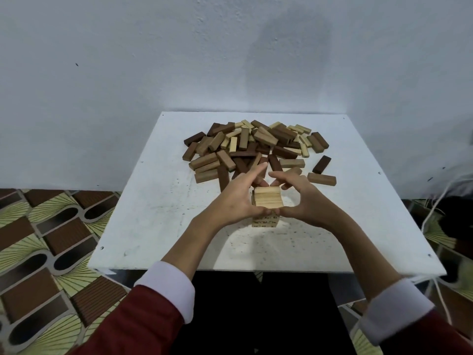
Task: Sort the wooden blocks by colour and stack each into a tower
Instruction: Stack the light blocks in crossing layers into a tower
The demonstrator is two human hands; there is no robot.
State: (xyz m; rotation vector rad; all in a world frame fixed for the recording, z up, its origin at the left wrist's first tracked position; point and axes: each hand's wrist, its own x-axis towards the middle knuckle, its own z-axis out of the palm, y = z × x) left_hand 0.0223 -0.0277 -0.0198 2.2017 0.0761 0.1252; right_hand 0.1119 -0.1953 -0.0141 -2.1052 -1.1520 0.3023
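Red sleeves [143, 319] with white cuffs reach forward over the near edge of the white table [153, 226]. Both hands frame a short tower of pale blocks [266, 201] standing near the table's middle: the left hand [235, 198] curls round its left side, the right hand [304, 198] round its right, thumbs pressed on the near face, fingertips arched over the far edge. Beyond them lies a loose pile of dark, mid-brown and pale blocks [256, 142]. White cord [435, 201] hangs at the table's right.
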